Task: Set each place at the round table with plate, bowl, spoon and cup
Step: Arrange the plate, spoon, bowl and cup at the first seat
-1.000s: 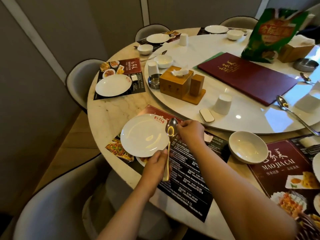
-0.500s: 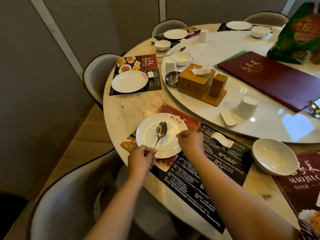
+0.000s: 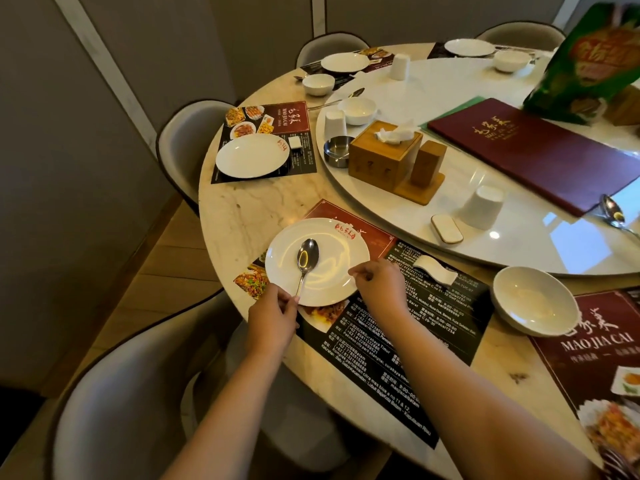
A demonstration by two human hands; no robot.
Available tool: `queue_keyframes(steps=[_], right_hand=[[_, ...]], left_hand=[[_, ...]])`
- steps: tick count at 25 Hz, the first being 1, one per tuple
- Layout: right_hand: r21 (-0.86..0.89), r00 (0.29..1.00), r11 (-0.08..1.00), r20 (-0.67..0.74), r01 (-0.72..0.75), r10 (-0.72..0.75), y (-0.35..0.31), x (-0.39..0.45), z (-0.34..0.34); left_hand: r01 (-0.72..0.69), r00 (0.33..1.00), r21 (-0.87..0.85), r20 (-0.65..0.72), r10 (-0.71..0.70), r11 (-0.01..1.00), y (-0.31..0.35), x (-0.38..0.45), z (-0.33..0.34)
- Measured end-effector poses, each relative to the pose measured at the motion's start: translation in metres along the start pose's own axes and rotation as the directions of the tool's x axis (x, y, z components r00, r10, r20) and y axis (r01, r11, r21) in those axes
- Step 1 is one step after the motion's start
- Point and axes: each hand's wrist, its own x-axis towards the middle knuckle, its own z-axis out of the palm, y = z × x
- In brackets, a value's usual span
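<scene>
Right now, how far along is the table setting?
Done: the nearest place has its plate on the mat. In hand: the left hand holds the spoon by the handle, bowl end resting on that plate; the right hand is at the plate's rim. Left: this place lacks bowl and cup; a bowl and an upturned cup sit nearby.

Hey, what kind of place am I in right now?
Most likely a Chinese restaurant's dining room: a turntable on the round table, printed placemats with dish photos, and a maroon menu.
</scene>
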Motion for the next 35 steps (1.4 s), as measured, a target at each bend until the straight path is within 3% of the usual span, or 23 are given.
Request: queue_keyframes(steps=[4,6,8,11,16,22,25,29,35], right_hand=[[0.153,0.997,0.986,-0.029,-0.062,0.068,0.006,-0.014,-0.014],[0.226,0.987,0.967,-0.083,-0.116,0.138,0.012,-0.023,-0.026],[0.233,0.970,0.966,-0.186,-0.108,0.154,0.022,-0.033,-0.043],[0.105,0.920,0.990,-0.372,-0.090,0.123,0.049,-0.046,-0.076],[0.084,0.785,0.952,-0.547,-0.295,0.292,0.111,-0.063,-0.134],[0.199,0.736,0.861,-0.452,-0.468,0.504,0.148,-0.064,-0.163],[0.376,0.743,0.821,-0.370,-0.430,0.558,0.148,-0.062,-0.166],[0.411,0.782,0.842,-0.368,-0.348,0.503,0.136,-0.073,-0.153],[0.477,0.869,0.835,-0.250,-0.274,0.427,0.090,-0.105,-0.096]], left_hand=[[-0.079,0.981,0.404,-0.130,0.143,0.912,0.006,-0.015,0.003],[-0.145,0.960,0.456,-0.148,0.236,0.878,0.021,-0.027,0.015],[-0.247,0.958,0.331,-0.061,0.282,0.911,0.045,-0.037,0.035],[-0.282,0.952,0.073,0.148,0.269,0.957,0.085,-0.051,0.076],[-0.220,0.899,-0.140,0.355,0.256,0.966,0.136,-0.064,0.160],[-0.002,0.887,-0.268,0.445,0.125,0.964,0.157,-0.069,0.218],[0.053,0.871,-0.326,0.477,0.116,0.944,0.154,-0.067,0.222],[0.151,0.894,-0.410,0.445,0.054,0.899,0.145,-0.073,0.193],[0.012,0.960,-0.390,0.261,0.098,0.921,0.095,-0.081,0.109]])
